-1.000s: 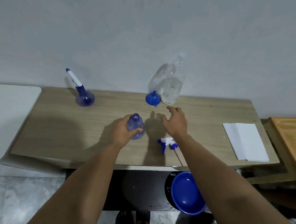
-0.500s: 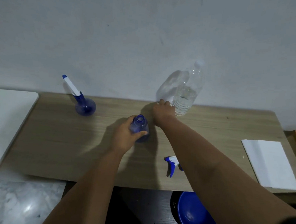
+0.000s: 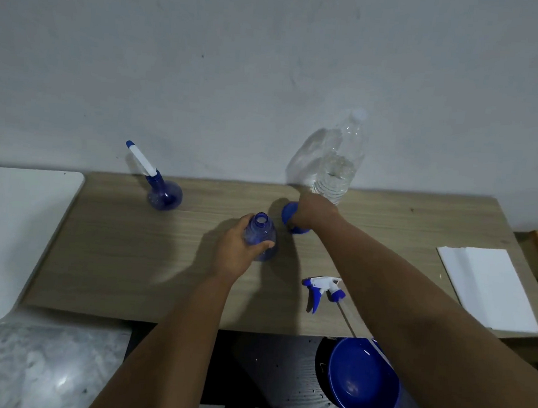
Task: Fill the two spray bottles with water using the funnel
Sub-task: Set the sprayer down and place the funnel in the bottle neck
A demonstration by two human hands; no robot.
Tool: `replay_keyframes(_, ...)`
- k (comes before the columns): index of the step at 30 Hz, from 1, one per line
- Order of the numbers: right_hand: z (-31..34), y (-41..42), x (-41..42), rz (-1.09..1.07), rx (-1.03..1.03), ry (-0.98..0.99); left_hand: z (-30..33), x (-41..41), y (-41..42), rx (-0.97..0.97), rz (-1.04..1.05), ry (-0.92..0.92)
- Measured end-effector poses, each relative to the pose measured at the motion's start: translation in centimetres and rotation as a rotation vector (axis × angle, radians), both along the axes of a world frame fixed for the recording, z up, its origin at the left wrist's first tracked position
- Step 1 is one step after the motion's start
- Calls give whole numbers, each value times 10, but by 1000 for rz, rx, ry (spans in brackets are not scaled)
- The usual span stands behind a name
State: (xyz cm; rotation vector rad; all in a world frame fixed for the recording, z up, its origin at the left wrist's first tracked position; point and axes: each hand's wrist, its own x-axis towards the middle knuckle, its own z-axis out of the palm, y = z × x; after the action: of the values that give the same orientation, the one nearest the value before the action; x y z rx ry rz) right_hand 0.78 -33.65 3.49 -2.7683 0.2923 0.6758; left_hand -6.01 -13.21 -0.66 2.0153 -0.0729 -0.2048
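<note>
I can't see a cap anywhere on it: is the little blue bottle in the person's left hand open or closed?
Open. The blue bottle stands upright in the left hand with a bare round mouth; its spray head lies apart on the table.

Domestic interior, probably a home utility corner: a wood-grain table [image 3: 105, 256] set against a plain painted wall [image 3: 238, 74], marble-patterned floor [image 3: 26, 371] below, with a blue plastic basin [image 3: 362, 380] under the table and folded white paper [image 3: 491, 286] on it.

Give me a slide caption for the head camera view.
Left hand steadies the open spray bottle while the right hand grips the blue funnel beside the water bottle.
</note>
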Motion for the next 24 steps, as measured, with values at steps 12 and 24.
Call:
replay_keyframes(12, 50, 24, -98, -359, 1146, -527, 19, -44, -23, 30, -55, 91)
replay_keyframes(24, 19, 42, -136, -297, 1123, -586, 24, -45, -22, 219, -14, 143)
